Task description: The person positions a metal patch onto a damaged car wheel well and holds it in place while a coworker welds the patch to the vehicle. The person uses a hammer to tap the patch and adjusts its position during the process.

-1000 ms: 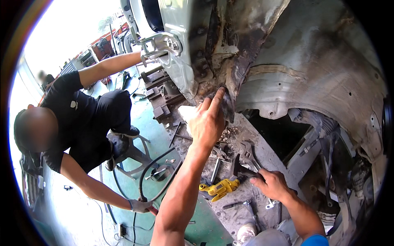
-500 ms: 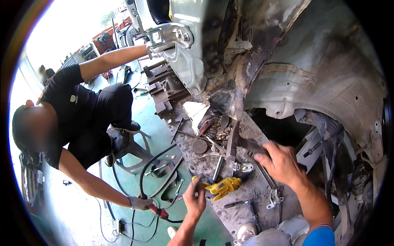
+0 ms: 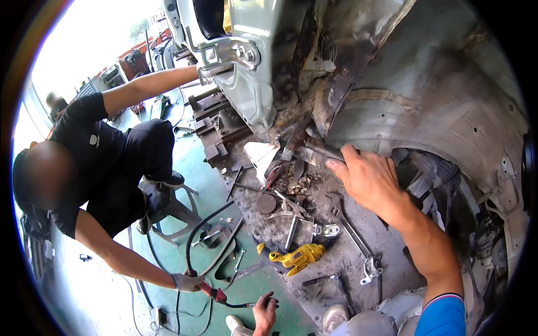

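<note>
My right hand (image 3: 371,178) is closed round the handle of a hammer (image 3: 322,149). The hammer's head lies up against the rusty, torn lower end of the car body panel (image 3: 329,103); I cannot tell whether they touch. Low in the view, my left hand (image 3: 264,312) hangs beside the bench edge with its fingers loosely apart, holding nothing. Below the hammer, a yellow power tool (image 3: 302,257) rests on the dirty metal bench (image 3: 330,274). An adjustable wrench (image 3: 338,210) and locking pliers (image 3: 291,206) lie there too.
On the left a seated co-worker (image 3: 106,151) holds a red-handled welding torch (image 3: 216,293) in a gloved hand; the other arm reaches to the car. Hoses and cables (image 3: 193,246) trail over the green floor. A metal clamp (image 3: 230,55) grips the body, and a wheel arch (image 3: 426,123) curves at right.
My right hand has swung the hammer up and to the left, toward the torn panel end. My left hand has dropped lower, away from the yellow tool. The view has shifted slightly.
</note>
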A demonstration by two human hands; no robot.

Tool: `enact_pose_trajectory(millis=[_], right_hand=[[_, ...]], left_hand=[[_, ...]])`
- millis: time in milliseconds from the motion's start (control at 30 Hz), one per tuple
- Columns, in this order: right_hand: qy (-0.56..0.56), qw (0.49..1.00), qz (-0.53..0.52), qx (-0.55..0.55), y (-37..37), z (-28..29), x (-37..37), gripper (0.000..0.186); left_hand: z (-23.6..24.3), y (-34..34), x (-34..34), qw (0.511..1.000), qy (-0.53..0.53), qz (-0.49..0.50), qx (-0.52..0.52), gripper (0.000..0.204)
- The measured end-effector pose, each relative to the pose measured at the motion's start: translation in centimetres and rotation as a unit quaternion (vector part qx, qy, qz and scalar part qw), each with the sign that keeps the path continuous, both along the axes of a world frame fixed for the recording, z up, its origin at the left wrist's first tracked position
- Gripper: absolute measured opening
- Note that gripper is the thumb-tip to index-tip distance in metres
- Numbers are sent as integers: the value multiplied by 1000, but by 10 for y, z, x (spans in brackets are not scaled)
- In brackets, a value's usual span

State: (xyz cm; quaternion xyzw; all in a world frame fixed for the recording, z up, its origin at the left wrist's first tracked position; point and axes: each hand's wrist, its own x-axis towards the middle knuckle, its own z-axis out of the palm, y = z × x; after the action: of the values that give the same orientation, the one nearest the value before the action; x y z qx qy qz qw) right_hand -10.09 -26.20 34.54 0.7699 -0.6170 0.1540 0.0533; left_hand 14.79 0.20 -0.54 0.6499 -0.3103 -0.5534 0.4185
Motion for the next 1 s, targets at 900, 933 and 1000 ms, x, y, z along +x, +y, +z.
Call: enact_pose_trajectory(millis=[900,933,1000], right_hand=[[-264,884,-31,384,204,-244,-43,49],[-273,882,-38,382,214,-256,-43,48],[-295,875,-45,381,228,-265,-43,47]], left_hand=[[-40,32,15,964,-144,-209,76,35],[-42,35,18,957,-162,-227,76,35],[-34,33,16,950,-181,-246,64,36]])
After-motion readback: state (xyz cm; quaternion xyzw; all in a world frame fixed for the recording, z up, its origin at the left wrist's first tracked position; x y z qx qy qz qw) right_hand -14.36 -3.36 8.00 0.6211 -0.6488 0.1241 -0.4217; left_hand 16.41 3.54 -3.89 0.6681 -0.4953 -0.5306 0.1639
